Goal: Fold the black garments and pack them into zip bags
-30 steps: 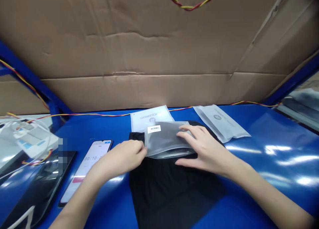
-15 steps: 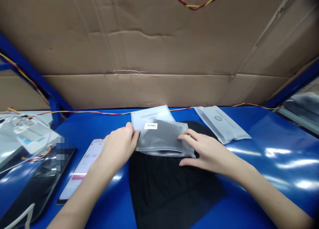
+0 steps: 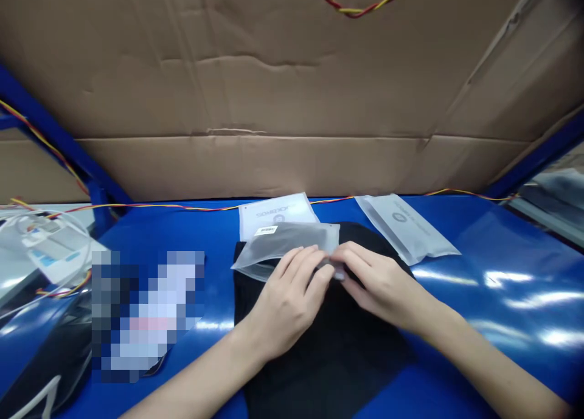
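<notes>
A frosted plastic zip bag [image 3: 292, 239] with something dark inside and a barcode label [image 3: 266, 230] at its upper left lies on black fabric [image 3: 328, 352]. Its near edge gapes on the left side. My left hand [image 3: 292, 297] reaches across to that edge, its fingers bent over the bag and thumb and forefinger pinching near the right corner. Right beside it, my right hand [image 3: 376, 279] is closed on the corner itself. The fingertips of both hands nearly touch and cover that part of the edge.
Behind lies a whitish printed bag [image 3: 274, 209]; another frosted bag [image 3: 406, 227] rests to the right. Left are a pixelated phone-like item [image 3: 155, 315], a dark glossy item [image 3: 59, 352] and a white box with cables [image 3: 57, 249]. Cardboard [image 3: 292, 90] walls the back of the blue table [image 3: 483, 303].
My left hand has left the bag's left edge and moved right to the near opening. My right hand has closed on the right corner. The bag's left side now gapes and has tilted.
</notes>
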Motion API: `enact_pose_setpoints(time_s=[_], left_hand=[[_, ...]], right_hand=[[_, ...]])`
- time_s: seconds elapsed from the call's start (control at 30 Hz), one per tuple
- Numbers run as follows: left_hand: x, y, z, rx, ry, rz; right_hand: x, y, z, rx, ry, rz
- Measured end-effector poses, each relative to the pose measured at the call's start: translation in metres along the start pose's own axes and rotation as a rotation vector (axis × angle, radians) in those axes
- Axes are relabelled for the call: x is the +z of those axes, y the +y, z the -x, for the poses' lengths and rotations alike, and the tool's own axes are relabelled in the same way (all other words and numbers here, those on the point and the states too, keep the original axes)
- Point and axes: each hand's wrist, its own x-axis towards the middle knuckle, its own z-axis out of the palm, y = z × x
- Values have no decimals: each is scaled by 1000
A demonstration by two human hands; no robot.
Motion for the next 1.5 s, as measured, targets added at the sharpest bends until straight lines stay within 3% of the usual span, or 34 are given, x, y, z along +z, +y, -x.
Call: enact_pose_setpoints(time_s=[0.13,0.3,0.53,0.7,0.87,0.93,1.07,1.17,1.23,1.3,1.4,1.5], left_hand=[[-2,-1,0,16,84,45],[-8,-5,-3,33,100,25],[-17,-15,-13,77,233,-78],[-33,-46,-16,0,254,-206],[-41,-83,-9,-172,261,-294],[-40,-89,-6,-226,271,-273],[-36,-80,-6,-204,246,-130],[-33,-65,-5,-118,264,-14],[-31,-58,-3,-106,283,46],[-29,-55,-1,-152,288,87],[-28,-57,-3,-321,291,67],[-29,-63,-6,-494,92,-51]], right_hand=[[3,-4,4,-59,110,-62],[6,-5,6,-136,165,29],[3,-5,7,-107,307,174],[-21,17,5,-9,420,164],[-43,48,8,196,573,157],[-47,53,10,249,512,95],[-40,45,7,223,234,-59],[-23,35,5,153,101,6],[-12,31,5,133,86,83],[-5,30,6,120,148,133],[-10,32,7,160,397,165],[-31,40,8,338,646,240]])
